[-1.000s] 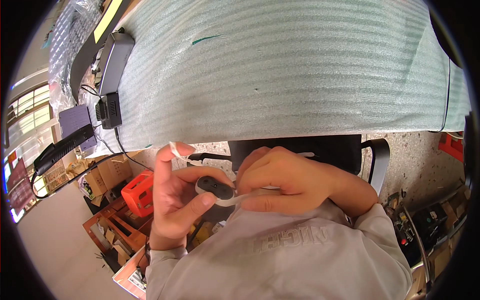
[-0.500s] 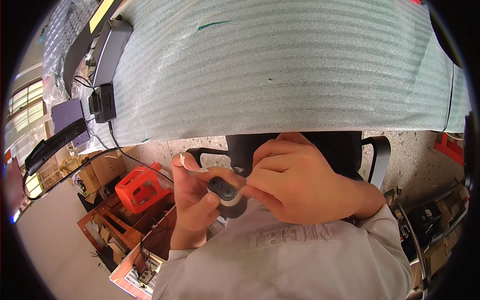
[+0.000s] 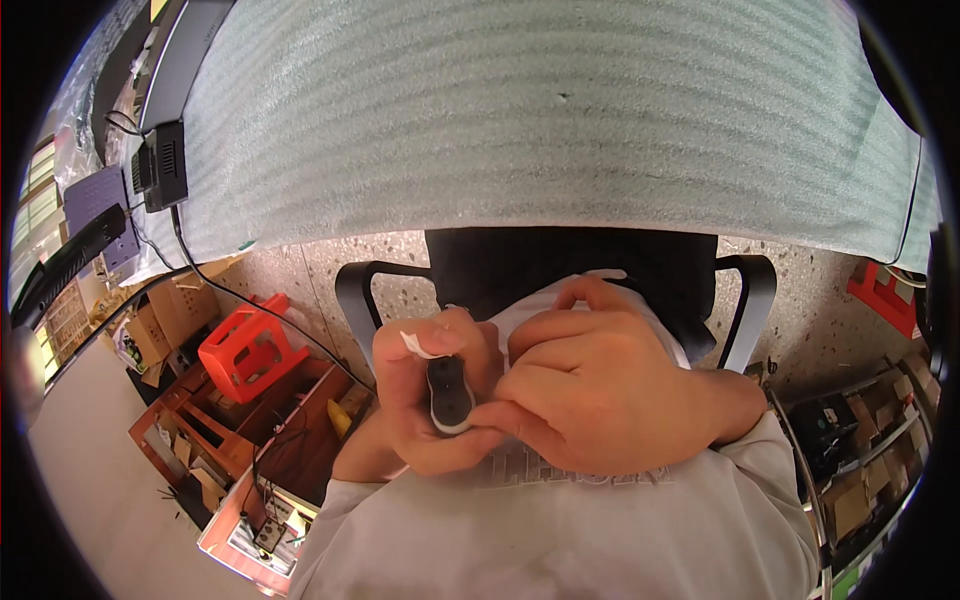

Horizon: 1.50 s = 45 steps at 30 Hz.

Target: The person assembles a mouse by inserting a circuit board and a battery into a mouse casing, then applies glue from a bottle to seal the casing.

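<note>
Above my lap, my left hand (image 3: 428,455) is closed around a small device with a black, peanut-shaped face and a pale rim (image 3: 450,397). Its face points up between my thumb and curled fingers, which hide its sides. A torn white scrap (image 3: 424,347) clings to my left index finger, beside the device's far end. My right hand (image 3: 605,385) meets the left one from the right, back turned up. Its fingers are bent and pressed together against the device's right side. Whatever lies between those fingertips is hidden.
A table covered in pale green foam sheet (image 3: 520,150) lies ahead. At its left stand a black adapter (image 3: 165,165) with a cable and a purple plate (image 3: 98,212). A black chair (image 3: 570,265) is between table and lap. A red plastic stool (image 3: 250,345) and wooden drawers (image 3: 205,425) are lower left.
My left fingers have curled further round the device, which now sits more upright in the picture. The right hand stays beside it. The whole view has shifted, with the table higher up.
</note>
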Available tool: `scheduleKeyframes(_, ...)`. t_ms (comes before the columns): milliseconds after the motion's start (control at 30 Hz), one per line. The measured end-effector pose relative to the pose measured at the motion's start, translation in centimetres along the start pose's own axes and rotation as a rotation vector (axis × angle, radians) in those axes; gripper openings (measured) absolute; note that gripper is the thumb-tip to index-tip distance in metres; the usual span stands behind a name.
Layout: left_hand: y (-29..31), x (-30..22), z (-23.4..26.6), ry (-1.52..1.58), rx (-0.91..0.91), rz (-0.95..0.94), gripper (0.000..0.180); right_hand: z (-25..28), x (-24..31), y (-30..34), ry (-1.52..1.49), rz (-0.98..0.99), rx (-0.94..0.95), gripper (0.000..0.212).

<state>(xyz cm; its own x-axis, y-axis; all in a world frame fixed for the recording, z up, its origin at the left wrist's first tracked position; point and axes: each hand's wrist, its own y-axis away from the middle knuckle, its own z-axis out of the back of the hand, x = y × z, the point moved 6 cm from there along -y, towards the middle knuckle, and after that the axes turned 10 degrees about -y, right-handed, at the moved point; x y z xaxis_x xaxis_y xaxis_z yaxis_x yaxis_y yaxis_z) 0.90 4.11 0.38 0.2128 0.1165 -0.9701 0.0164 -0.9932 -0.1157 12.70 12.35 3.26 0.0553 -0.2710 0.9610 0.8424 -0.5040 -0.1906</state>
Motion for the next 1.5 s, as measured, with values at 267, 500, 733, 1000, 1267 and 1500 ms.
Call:
scheduleKeyframes(267,0.3,0.8,-0.8,0.28,0.043,0.062,0.081,0.5,-1.1,-0.8,-0.144,-0.037,0.101,0.03)
scheduleKeyframes(500,1.5,1.9,-0.8,0.457,-0.076,0.269,0.079,-0.4,-0.9,-0.2,-0.142,0.021,0.347,0.017)
scheduleKeyframes(733,1.5,1.0,0.9,0.21,-0.072,0.185,0.082,-1.1,-0.8,0.3,0.021,-0.037,0.141,0.024)
scheduleKeyframes(1000,1.4,-1.3,2.3,-0.129,-0.019,0.243,0.085,-2.6,-1.8,-0.5,-0.378,0.004,0.22,0.012)
scheduleKeyframes(1267,1.4,-0.8,1.6,-0.163,0.044,0.261,0.077,-2.3,-1.1,0.0,-0.157,0.029,0.05,0.011)
scheduleKeyframes(1500,1.1,-2.3,0.2,-0.612,-0.07,0.005,0.066,-2.5,0.2,0.9,0.071,0.071,-0.136,0.019)
